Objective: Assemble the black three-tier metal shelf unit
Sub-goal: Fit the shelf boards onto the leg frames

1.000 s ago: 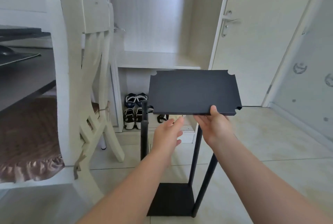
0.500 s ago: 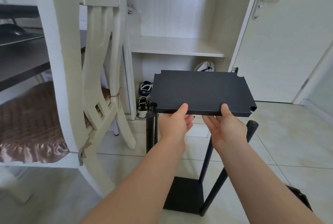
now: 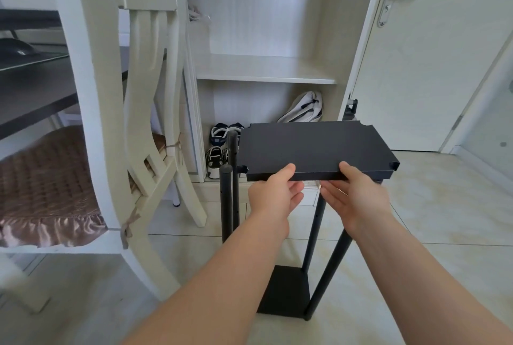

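A flat black metal shelf panel [image 3: 313, 147] with notched corners hangs level above the upright black poles. My left hand [image 3: 273, 196] grips its near edge, thumb on top and fingers underneath. My right hand [image 3: 356, 196] grips the same edge further right in the same way. Two black poles [image 3: 228, 200] stand at the panel's left side, their tops beside its left notches. Two more poles [image 3: 327, 269] slant down under the panel to the black bottom shelf [image 3: 286, 292] on the floor.
A cream wooden chair [image 3: 91, 111] with a brown cushion stands close on the left, in front of a dark desk [image 3: 33, 86]. Behind are an open white cupboard [image 3: 263, 72] with shoes [image 3: 219, 144] at its base and a shut door [image 3: 433, 53]. The floor is pale tile.
My left hand has come up and taken the panel's near edge beside the right hand. The panel has sunk lower, down among the pole tops.
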The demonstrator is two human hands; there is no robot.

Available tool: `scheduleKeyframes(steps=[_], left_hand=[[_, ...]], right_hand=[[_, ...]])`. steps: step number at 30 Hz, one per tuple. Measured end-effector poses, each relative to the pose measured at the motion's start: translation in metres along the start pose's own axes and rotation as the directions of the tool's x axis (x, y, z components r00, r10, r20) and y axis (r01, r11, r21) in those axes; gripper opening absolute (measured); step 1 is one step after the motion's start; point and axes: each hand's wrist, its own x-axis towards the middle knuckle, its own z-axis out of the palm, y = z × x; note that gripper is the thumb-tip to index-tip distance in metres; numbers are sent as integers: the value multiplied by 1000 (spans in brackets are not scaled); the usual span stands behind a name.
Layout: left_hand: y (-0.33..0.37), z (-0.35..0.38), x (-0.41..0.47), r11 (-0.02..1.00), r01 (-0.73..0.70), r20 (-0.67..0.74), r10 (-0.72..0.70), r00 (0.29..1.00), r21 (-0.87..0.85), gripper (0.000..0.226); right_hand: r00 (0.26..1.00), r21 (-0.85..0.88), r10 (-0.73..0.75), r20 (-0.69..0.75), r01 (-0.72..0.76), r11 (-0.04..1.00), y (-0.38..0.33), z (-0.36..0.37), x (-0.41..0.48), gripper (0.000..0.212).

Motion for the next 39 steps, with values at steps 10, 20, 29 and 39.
scheduleKeyframes(steps=[10, 20, 29, 39], left_hand=[[-3, -8, -2, 999, 51, -72, -51, 996, 3, 31], [5, -20, 2, 1000, 24, -121, -24, 992, 5, 30], [18, -35, 11, 997, 0, -142, 10, 990, 72, 18], [22, -47, 26, 993, 42, -165, -24, 986, 110, 25]], right_hand=[[1000, -66, -11, -2, 11, 998, 5, -2, -3, 12], [1000, -91, 12, 26, -9, 996, 13, 11, -4, 14], [987, -15, 145, 67, -145, 989, 33, 23, 0, 21], [977, 36, 206, 60, -208, 977, 51, 33, 5, 28]])
